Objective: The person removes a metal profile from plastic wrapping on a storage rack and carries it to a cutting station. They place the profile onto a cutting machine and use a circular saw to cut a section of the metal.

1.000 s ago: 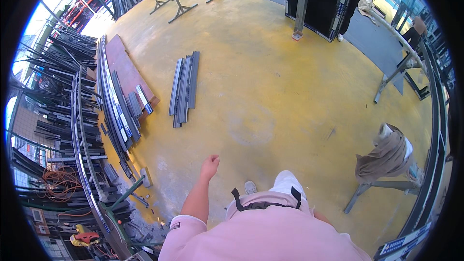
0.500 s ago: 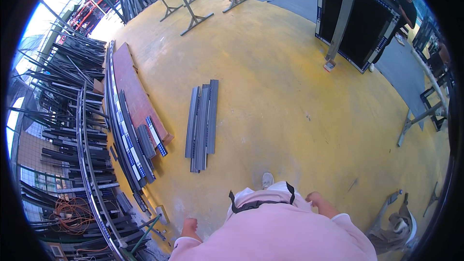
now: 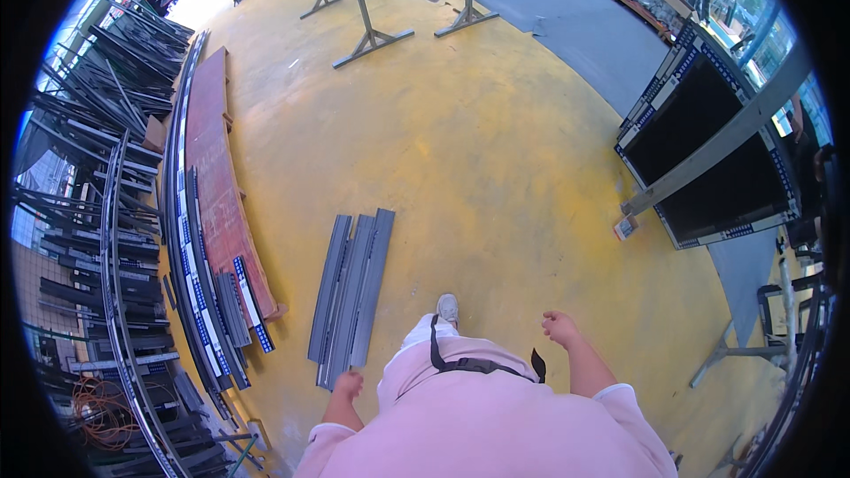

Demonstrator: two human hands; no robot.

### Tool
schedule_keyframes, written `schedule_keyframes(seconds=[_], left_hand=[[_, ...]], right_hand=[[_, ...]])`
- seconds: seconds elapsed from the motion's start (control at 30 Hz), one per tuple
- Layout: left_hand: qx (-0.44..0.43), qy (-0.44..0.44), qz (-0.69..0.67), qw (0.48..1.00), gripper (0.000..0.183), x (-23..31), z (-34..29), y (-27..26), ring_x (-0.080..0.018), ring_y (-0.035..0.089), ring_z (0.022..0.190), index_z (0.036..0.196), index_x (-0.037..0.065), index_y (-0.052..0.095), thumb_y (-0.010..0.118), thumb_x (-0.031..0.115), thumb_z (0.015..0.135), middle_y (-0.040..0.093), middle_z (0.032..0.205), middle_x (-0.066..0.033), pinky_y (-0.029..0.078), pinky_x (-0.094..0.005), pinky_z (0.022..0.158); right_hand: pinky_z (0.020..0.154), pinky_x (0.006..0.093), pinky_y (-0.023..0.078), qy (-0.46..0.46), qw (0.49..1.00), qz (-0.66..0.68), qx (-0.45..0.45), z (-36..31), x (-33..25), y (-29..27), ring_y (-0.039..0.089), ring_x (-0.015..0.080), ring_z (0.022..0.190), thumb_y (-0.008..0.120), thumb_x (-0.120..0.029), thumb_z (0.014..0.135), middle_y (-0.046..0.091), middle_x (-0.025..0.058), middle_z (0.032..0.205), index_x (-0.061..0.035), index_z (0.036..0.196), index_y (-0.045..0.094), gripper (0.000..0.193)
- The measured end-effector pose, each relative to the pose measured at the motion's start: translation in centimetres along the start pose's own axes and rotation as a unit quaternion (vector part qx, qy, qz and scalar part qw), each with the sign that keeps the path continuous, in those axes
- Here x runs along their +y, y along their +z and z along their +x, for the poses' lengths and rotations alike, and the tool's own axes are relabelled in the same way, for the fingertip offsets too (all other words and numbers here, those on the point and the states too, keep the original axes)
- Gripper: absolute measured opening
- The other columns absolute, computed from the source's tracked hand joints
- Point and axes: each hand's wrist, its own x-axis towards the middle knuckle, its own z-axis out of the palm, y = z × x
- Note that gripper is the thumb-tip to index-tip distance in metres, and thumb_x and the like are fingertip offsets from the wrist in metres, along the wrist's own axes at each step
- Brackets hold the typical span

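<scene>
My left hand (image 3: 348, 384) hangs low at my side, fingers curled in, with nothing seen in it. In the picture it overlaps the near end of a stack of long grey metal profiles (image 3: 354, 288) on the floor; I cannot make out any contact. My right hand (image 3: 559, 327) is swung forward over the yellow floor, its fingers loosely bent and a little apart, holding nothing. A black strap with a buckle (image 3: 478, 365) runs across my pink top, and one pale shoe (image 3: 448, 308) shows ahead.
Long dark profiles fill a rack (image 3: 111, 239) along the left, beside a reddish board (image 3: 212, 150). Metal trestles (image 3: 372, 40) stand ahead. A large black framed panel (image 3: 717, 150) leans by a slanted post (image 3: 726, 142) at right. Another stand (image 3: 744, 351) is lower right.
The view has moved forward and turned. The profile stack is nearer, alongside my left hand, and the framed panel sits lower at right. My right hand has swung forward. The person behind the panel is no longer clearly visible.
</scene>
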Motion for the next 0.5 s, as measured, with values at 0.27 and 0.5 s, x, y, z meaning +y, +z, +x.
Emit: schedule_keyframes(seconds=[0.27, 0.5], left_hand=[[0.107, 0.381, -0.097, 0.913, 0.035, 68.6, 1.4, -11.7, -0.0148, 0.065, 0.09, 0.122, -0.001, 0.061, 0.06, 0.019, 0.093, 0.07, 0.102, -0.0084, 0.052, -0.0296, 0.078], [0.044, 0.426, -0.168, 0.888, 0.032, 101.7, 2.2, -7.6, -0.0145, 0.064, 0.094, 0.127, 0.003, 0.059, 0.053, 0.021, 0.101, 0.068, 0.11, -0.0064, 0.051, -0.029, 0.08]], right_hand=[[0.054, 0.0369, 0.048, 0.043, 0.987, -0.095, -0.123, 5.7, 4.1, -7.0, 0.064, 0.0224, 0.067, 0.066, -0.013, 0.087, 0.067, 0.0143, 0.087, 0.0004, 0.116, 0.066, 0.032], [0.05, 0.0406, 0.046, 0.183, 0.969, 0.017, -0.165, 30.5, -7.5, -18.4, 0.061, 0.0249, 0.059, 0.063, -0.011, 0.087, 0.064, 0.0138, 0.076, -0.0038, 0.103, 0.069, 0.019]])
